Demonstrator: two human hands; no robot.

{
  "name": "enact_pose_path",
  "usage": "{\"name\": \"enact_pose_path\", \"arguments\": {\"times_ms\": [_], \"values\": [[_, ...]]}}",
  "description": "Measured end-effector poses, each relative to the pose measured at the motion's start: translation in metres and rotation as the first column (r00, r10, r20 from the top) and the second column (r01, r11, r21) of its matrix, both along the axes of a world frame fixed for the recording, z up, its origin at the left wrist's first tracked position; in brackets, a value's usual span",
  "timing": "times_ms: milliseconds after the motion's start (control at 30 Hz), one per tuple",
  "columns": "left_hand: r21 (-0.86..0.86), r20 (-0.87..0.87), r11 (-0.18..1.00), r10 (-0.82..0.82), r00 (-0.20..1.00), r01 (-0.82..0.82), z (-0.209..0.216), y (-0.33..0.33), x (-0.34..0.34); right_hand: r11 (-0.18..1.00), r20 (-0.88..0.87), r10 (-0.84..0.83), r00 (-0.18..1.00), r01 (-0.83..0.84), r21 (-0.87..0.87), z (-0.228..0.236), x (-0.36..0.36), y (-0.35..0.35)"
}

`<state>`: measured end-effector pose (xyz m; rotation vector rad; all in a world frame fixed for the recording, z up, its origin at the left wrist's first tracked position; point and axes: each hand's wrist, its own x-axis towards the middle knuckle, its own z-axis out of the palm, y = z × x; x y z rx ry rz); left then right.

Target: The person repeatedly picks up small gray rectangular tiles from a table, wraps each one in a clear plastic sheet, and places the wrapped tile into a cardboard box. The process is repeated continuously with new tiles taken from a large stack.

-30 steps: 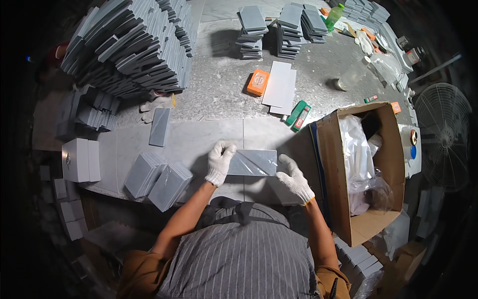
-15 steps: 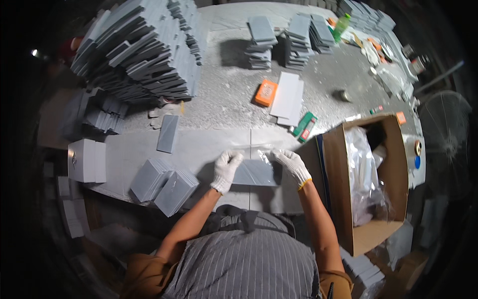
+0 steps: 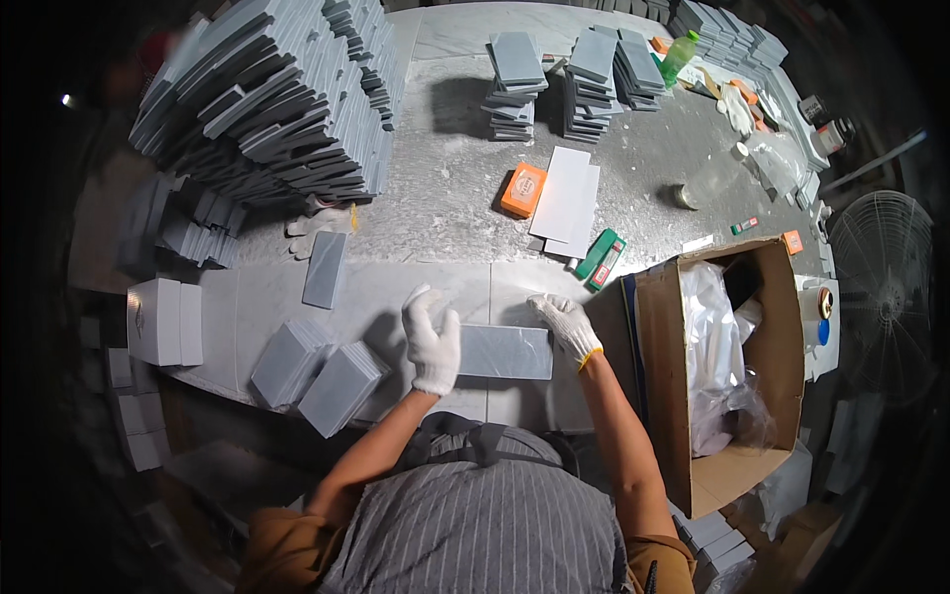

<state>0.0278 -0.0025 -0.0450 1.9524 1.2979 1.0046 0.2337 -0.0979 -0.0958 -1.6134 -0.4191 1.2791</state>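
Observation:
A grey rectangular tile [image 3: 505,352] lies flat on the pale slab in front of me, with thin light streaks on its surface. At its left end is my left hand [image 3: 432,344], in a white knit glove, open with the thumb apart from the raised fingers and nothing in it. My right hand [image 3: 566,327], gloved too, is at the tile's upper right corner. Its fingers are curled together; whatever they pinch, perhaps clear film, is hard to see. Two small stacks of grey tiles [image 3: 341,389] stand to the left, and a single tile [image 3: 325,269] lies farther back.
A cardboard box [image 3: 665,371] with clear plastic inside stands at right. A tall pile of grey tiles [image 3: 297,119] rises at far left, near a white box [image 3: 163,322]. Beyond are an orange box [image 3: 523,189], white panels [image 3: 569,203], a green box [image 3: 601,257] and a fan [image 3: 886,267].
My left hand has opened and shifted slightly left, off the clear film that both hands held above the tile. My right hand stays near the tile's right end, fingers still curled.

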Motion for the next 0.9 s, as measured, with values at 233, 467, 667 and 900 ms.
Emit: {"name": "enact_pose_path", "arguments": {"times_ms": [233,467,667,900], "values": [[0.035,-0.559,0.728,-0.554,0.617,0.685,0.032,0.001,0.001,0.994,-0.078,0.052,0.996,-0.045,0.096,-0.005,-0.001,0.001],[-0.068,-0.469,0.770,-0.586,0.661,0.634,0.016,0.018,0.004,0.999,-0.005,0.041,0.999,-0.041,-0.007,-0.020,0.002,-0.001],[-0.180,-0.361,0.926,-0.375,0.854,0.331,0.052,0.114,0.089,0.997,-0.006,0.064,0.998,-0.064,-0.041,0.012,0.001,0.009],[-0.045,-0.580,0.997,-0.077,0.811,0.063,0.118,0.233,0.268,0.999,-0.149,-0.036,0.988,0.038,0.012,0.028,-0.001,0.005]]}}
